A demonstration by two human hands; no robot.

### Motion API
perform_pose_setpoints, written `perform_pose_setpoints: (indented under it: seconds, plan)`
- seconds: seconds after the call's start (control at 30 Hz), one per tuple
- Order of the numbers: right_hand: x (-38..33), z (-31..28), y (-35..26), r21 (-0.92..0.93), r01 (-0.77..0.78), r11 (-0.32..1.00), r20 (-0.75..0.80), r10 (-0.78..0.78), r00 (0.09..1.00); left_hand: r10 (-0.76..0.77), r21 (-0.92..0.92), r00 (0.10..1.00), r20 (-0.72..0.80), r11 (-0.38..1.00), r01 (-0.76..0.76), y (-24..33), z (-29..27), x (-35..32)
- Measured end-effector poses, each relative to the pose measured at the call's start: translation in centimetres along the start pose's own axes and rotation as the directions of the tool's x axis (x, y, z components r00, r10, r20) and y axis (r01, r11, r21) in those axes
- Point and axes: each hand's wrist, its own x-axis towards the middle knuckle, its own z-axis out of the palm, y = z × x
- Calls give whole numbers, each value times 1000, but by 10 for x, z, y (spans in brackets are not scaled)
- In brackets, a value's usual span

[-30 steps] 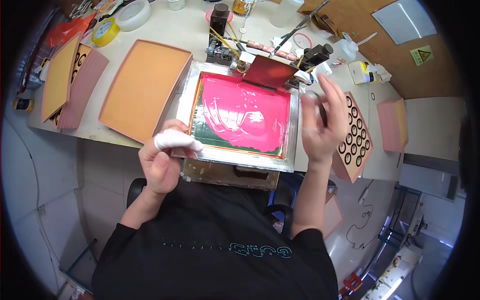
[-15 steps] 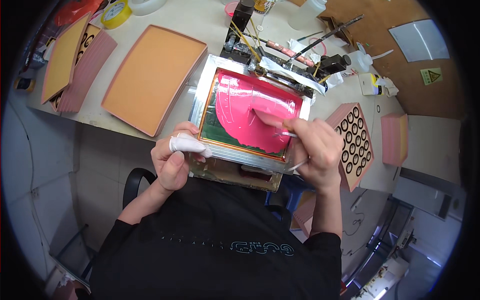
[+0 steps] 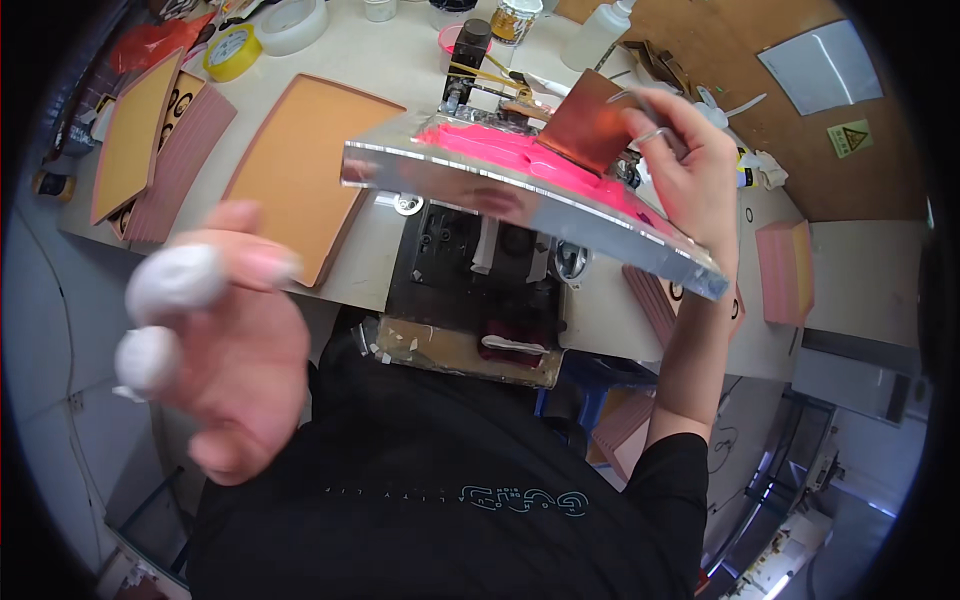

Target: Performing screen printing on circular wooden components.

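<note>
Two hands noted; our right hand (image 3: 690,170) grips a brown rectangular squeegee (image 3: 590,130) on the pink-inked, metal-framed printing screen (image 3: 530,205), which is tilted up above the black press base (image 3: 470,270) on the pale surface (image 3: 370,70); our left hand (image 3: 225,350), blurred, is spread open and empty, two fingertips wrapped in white.

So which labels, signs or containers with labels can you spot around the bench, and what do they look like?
Warning sign: far right, on the brown board; small yellow-green square with a dark triangle.
Pale sheet: upper right on the same board; blank, light grey, four-sided.
Jar: top centre of the bench; round, amber, with a printed label band.
Squeeze bottle: right of the jar; white, tapering.
Tape roll: upper left; yellow ring with a printed core.
</note>
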Motion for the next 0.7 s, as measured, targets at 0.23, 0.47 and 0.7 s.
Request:
perform_pose_setpoints:
  seconds: [0.23,0.47,0.7]
  plan:
    - [-87,2,53,-340,-124,932,-208,54,977,-181,249,954,-237,938,240,-5,-90,-51]
    - [-139,53,20,148,-244,959,-6,247,969,-454,265,700,-551,700,663,-20,-106,-108]
    - [-120,55,16,92,-101,991,182,83,980,-447,384,671,-592,576,722,-10,-121,-116]
